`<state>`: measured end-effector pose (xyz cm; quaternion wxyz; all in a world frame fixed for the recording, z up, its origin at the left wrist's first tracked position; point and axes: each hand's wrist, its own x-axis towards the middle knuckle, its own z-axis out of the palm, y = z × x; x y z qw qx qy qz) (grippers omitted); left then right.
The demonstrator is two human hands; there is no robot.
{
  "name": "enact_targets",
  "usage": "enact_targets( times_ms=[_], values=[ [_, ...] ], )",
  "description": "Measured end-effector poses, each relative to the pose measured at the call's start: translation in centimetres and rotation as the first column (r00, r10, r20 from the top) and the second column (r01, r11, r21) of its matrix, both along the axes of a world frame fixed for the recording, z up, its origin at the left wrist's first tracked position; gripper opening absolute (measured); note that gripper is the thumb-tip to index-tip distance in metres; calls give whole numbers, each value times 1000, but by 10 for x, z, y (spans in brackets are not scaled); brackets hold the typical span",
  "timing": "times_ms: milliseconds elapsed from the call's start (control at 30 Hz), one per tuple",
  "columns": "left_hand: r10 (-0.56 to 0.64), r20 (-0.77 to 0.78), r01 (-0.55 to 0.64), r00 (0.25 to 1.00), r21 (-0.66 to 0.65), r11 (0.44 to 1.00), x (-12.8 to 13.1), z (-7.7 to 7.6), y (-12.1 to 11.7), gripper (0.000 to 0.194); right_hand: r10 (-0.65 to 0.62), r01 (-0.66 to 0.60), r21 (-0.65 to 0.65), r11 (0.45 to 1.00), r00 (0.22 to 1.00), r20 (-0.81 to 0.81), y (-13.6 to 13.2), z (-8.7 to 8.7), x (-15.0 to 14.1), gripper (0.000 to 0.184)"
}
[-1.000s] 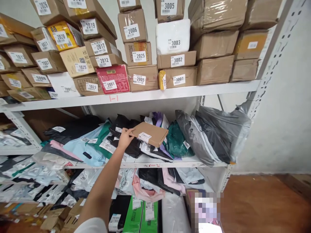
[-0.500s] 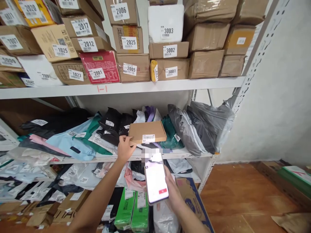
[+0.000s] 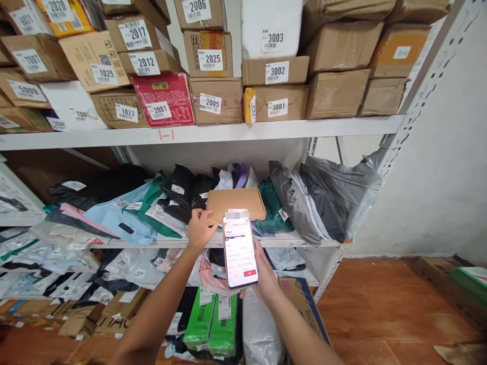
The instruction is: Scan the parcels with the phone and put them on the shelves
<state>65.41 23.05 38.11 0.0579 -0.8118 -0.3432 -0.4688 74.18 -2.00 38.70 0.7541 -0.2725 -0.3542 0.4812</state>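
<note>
A flat brown cardboard box (image 3: 236, 197) lies at the front of the middle shelf, on top of bagged parcels. My left hand (image 3: 201, 226) grips its near left corner, fingers curled over the edge. In my right hand (image 3: 265, 271) is a smartphone (image 3: 240, 256), held upright with its lit screen facing me. The screen shows a form-like page with a red button near the bottom. The phone's top end overlaps the box's front side and hides most of the white label there. Several bagged parcels, among them a dark green bag (image 3: 276, 208), surround the box.
Numbered boxes line the upper shelf (image 3: 213, 133), including a red box (image 3: 163, 100). Grey plastic bags (image 3: 323, 197) fill the right end of the middle shelf. Below are green boxes (image 3: 224, 324) and a silvery bag (image 3: 261, 329). A perforated metal post (image 3: 395, 137) stands at right, beside a white wall.
The phone has moved up and slightly left, so its top now covers the box's label. My left hand stays on the box corner. The view has shifted slightly.
</note>
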Motion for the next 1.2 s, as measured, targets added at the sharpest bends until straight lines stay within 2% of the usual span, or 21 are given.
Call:
enact_targets(
  times_ms=[233, 433, 533, 633, 833, 1033, 1200],
  values=[
    [-28, 1, 28, 1000, 4, 1000, -1, 1, 0, 41, 15, -15, -12, 1000, 1000, 15, -1, 4, 0, 76],
    [-26, 8, 26, 1000, 6, 1000, -1, 1, 0, 41, 29, -28, -19, 999, 999, 30, 0, -1, 5, 74],
    [-25, 14, 25, 1000, 6, 1000, -1, 0, 0, 39, 58, -57, -17, 998, 994, 92, -3, -2, 7, 88],
    [-16, 21, 16, 1000, 1, 1000, 0, -1, 0, 41, 36, -34, -9, 999, 981, 189, -8, 1, 7, 100],
    [-12, 23, 12, 1000, -11, 1000, 0, -1, 0, 41, 22, -14, -38, 999, 975, 222, -9, 7, 3, 99],
    [-24, 23, 25, 999, -10, 1000, -1, -3, 3, 39, 61, -57, -22, 998, 970, 235, -7, 9, 3, 98],
    [-26, 21, 26, 999, -19, 999, -2, -3, 4, 39, 45, -40, -28, 999, 969, 243, -6, 9, 3, 95]
  ],
)
